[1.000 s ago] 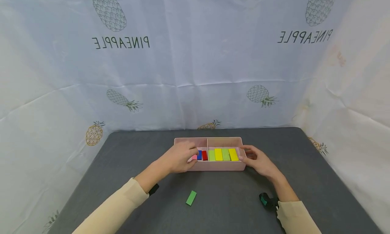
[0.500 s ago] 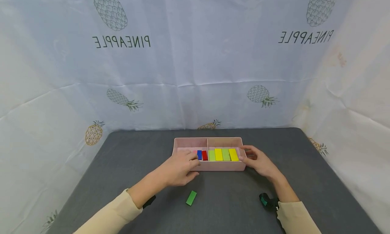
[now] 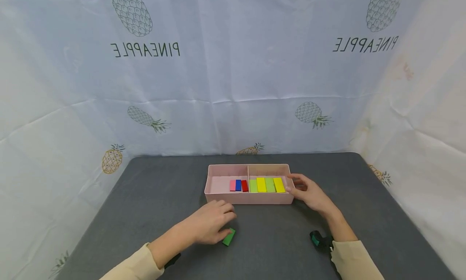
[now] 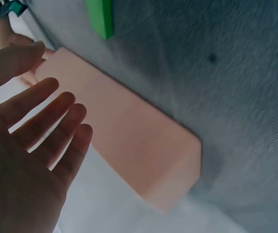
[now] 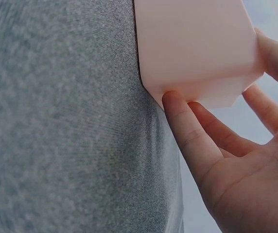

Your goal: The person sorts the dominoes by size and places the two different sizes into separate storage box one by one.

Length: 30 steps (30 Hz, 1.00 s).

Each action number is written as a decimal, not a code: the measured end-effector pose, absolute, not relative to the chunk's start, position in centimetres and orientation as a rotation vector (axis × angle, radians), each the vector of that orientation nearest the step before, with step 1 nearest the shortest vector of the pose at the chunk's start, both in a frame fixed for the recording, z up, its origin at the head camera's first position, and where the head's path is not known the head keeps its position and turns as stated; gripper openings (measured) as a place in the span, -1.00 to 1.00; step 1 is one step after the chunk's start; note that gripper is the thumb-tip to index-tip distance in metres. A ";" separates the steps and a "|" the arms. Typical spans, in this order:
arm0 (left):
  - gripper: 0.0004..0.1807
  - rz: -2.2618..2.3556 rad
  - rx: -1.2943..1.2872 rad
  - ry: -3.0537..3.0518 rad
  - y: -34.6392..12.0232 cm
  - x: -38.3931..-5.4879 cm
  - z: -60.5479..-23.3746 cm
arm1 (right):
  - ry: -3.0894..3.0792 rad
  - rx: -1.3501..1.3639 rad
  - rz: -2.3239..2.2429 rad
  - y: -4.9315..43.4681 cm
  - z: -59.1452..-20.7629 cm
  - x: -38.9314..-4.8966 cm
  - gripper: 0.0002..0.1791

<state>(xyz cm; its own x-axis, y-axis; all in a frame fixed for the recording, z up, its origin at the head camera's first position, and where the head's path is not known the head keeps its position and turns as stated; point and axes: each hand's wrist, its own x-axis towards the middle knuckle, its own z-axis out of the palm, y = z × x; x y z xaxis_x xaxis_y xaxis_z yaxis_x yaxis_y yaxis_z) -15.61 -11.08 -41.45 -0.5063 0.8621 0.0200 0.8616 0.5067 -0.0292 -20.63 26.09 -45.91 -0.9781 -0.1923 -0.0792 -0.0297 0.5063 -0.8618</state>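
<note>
A green rectangular block (image 3: 228,237) lies on the dark table in front of a pink two-compartment box (image 3: 233,198). My left hand (image 3: 211,223) is over the table just in front of the box, its thumb overlapping the green block in the head view. In the left wrist view its fingers are spread and hold nothing, with the green block (image 4: 100,18) beyond the thumb. My right hand (image 3: 307,193) grips the right end of the box. The right wrist view shows its thumb and fingers (image 5: 187,128) bent around the end wall.
The box's left compartment has a pink block (image 3: 232,185), a blue block (image 3: 238,185) and a red block (image 3: 244,186). Several yellow and light green blocks (image 3: 270,185) lie side by side in the right compartment. A pineapple-print cloth (image 3: 233,69) hangs behind the table (image 3: 276,247).
My left hand has drawn back from the box's left compartment toward the green block, uncovering the pink block. My right hand and the box have stayed put.
</note>
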 end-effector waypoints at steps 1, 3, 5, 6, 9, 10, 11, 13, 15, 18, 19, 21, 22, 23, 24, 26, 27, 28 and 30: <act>-0.61 0.019 -1.550 -2.708 -11.1 -15.5 -41.7 | 2.583 -0.193 -1.473 26.1 -45.9 -20.6 -0.26; -0.59 0.001 -1.563 -2.736 -11.1 -15.3 -42.1 | 2.587 -0.200 -1.472 26.2 -45.9 -20.6 -0.26; -0.56 -0.011 -1.581 -2.760 -11.1 -15.1 -42.5 | 2.588 -0.208 -1.469 26.2 -45.9 -20.6 -0.27; -0.55 -0.017 -1.590 -2.774 -11.1 -15.0 -42.7 | 2.587 -0.214 -1.469 26.2 -45.9 -20.6 -0.26; -0.53 -0.027 -1.610 -2.802 -11.1 -14.8 -43.4 | 2.584 -0.212 -1.474 26.2 -45.9 -20.6 -0.27; -0.53 -0.032 -1.614 -2.813 -11.0 -14.7 -43.6 | 2.581 -0.211 -1.475 26.2 -45.9 -20.6 -0.28; -0.52 -0.032 -1.618 -2.820 -11.0 -14.7 -43.8 | 2.578 -0.213 -1.478 26.2 -45.9 -20.6 -0.28; -0.52 -0.030 -1.622 -2.834 -10.9 -14.6 -44.2 | 2.580 -0.211 -1.477 26.3 -45.9 -20.6 -0.27; -0.53 -0.022 -1.626 -2.838 -10.8 -14.5 -44.5 | 2.583 -0.212 -1.471 26.3 -45.9 -20.5 -0.27; -0.54 -0.016 -1.619 -2.856 -10.8 -14.5 -44.6 | 2.584 -0.209 -1.465 26.3 -45.9 -20.5 -0.26; -0.54 -0.015 -1.613 -2.864 -10.7 -14.5 -44.6 | 2.581 -0.212 -1.468 26.3 -45.9 -20.5 -0.26; -0.55 -0.015 -1.593 -2.885 -10.7 -14.6 -44.6 | 2.574 -0.212 -1.474 26.3 -45.9 -20.5 -0.27; -0.55 -0.017 -1.580 -2.901 -10.7 -14.7 -44.5 | 2.569 -0.214 -1.480 26.3 -45.9 -20.5 -0.27; -0.55 -0.020 -1.564 -2.916 -10.8 -14.8 -44.4 | 2.569 -0.214 -1.482 26.3 -45.9 -20.5 -0.28; -0.55 -0.024 -1.547 -2.930 -10.8 -14.9 -44.3 | 2.571 -0.216 -1.481 26.3 -45.9 -20.5 -0.28; -0.55 -0.032 -1.509 -2.950 -10.9 -15.2 -44.1 | 2.573 -0.224 -1.479 26.2 -45.9 -20.5 -0.28; -0.56 -0.036 -1.489 -2.956 -11.0 -15.3 -44.0 | 2.575 -0.224 -1.478 26.2 -45.9 -20.5 -0.28; -0.56 -0.038 -1.468 -2.956 -11.1 -15.5 -44.0 | 2.579 -0.223 -1.476 26.2 -45.9 -20.5 -0.27; -0.58 -0.043 -1.430 -2.948 -11.3 -15.8 -43.9 | 2.585 -0.230 -1.469 26.1 -45.9 -20.5 -0.27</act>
<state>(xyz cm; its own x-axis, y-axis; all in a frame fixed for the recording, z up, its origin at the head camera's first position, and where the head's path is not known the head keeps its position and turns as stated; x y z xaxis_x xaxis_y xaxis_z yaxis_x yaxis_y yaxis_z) -15.77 -11.32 -43.85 -0.6117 0.7834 -0.1099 0.7799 0.6205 0.0823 -20.47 26.13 -45.90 -0.9754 -0.2115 -0.0624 -0.0546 0.5061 -0.8608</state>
